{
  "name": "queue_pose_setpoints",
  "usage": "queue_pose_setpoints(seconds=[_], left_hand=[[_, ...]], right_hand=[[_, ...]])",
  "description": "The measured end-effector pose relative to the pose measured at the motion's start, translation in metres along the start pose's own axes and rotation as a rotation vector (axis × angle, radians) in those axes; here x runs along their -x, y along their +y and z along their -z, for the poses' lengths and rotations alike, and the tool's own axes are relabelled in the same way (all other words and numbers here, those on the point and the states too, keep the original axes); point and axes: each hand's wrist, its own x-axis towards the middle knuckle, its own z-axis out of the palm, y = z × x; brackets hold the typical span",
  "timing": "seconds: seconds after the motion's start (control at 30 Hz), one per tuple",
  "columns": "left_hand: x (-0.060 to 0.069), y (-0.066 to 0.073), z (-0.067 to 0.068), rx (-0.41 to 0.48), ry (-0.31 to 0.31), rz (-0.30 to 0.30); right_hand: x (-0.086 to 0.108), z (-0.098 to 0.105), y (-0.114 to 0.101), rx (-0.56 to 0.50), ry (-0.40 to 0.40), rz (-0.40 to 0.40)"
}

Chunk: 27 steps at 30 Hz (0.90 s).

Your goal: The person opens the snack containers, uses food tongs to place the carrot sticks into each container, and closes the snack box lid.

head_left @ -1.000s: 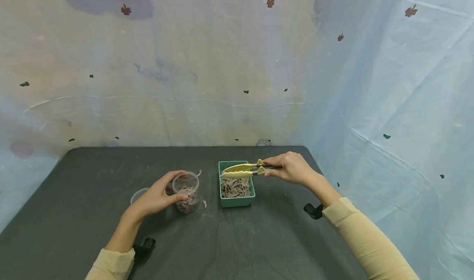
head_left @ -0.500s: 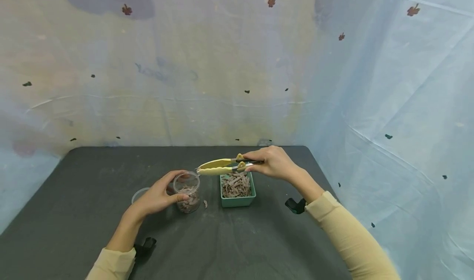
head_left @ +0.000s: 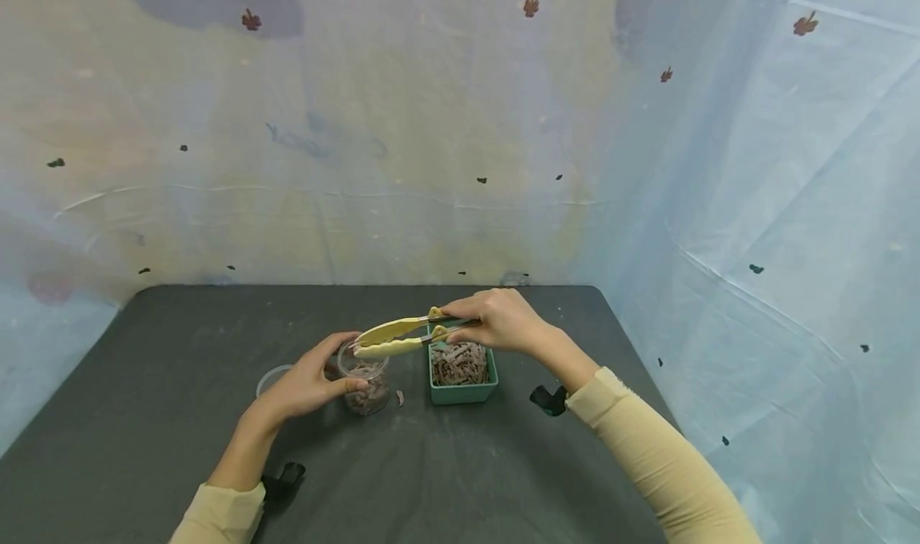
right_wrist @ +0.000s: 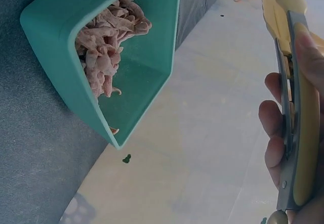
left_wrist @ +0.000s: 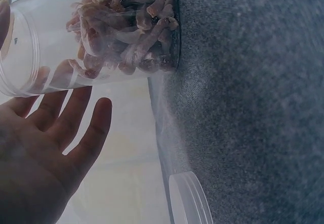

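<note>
My left hand [head_left: 302, 386] holds a clear plastic jar [head_left: 368, 400], thumb on the near side and fingers around the far side. Brownish, dried-looking strips [left_wrist: 116, 32] fill the lower part of the jar in the left wrist view. With my right hand [head_left: 499, 320] I grip a pair of yellow-tipped tongs [head_left: 391, 347]. Their tips lie over the jar's mouth; whether they hold a strip is too small to tell. Beneath my right hand stands a green rectangular container [head_left: 463, 395], with similar strips [right_wrist: 104, 47] piled at one end in the right wrist view.
A translucent round lid [left_wrist: 188, 198] lies on the dark table [head_left: 216, 328] to the left of the jar, partly hidden by my left hand. One loose strip [head_left: 400, 398] is on the table between jar and container. A patterned curtain [head_left: 402, 129] hangs behind.
My right hand has carried the tongs leftward from above the green container to the jar's mouth. The left hand and jar have stayed in place.
</note>
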Motion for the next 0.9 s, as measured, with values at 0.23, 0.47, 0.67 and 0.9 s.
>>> queue_pose_setpoints(seconds=[0.23,0.47,0.67,0.9], left_hand=[[0.000,0.001,-0.002,-0.019,0.013,-0.009],[-0.002,-0.002,-0.003,0.000,0.034,-0.091],[-0.001,-0.002,-0.004,0.007,0.040,-0.092],[-0.001,-0.002,-0.004,0.015,0.035,-0.092]], right_hand=[[0.004,0.001,0.000,0.006,-0.026,-0.029],[0.017,0.013,0.004,0.038,-0.085,-0.098],[0.035,0.025,0.012,0.056,-0.225,-0.213],[0.051,0.036,0.024,0.059,-0.334,-0.266]])
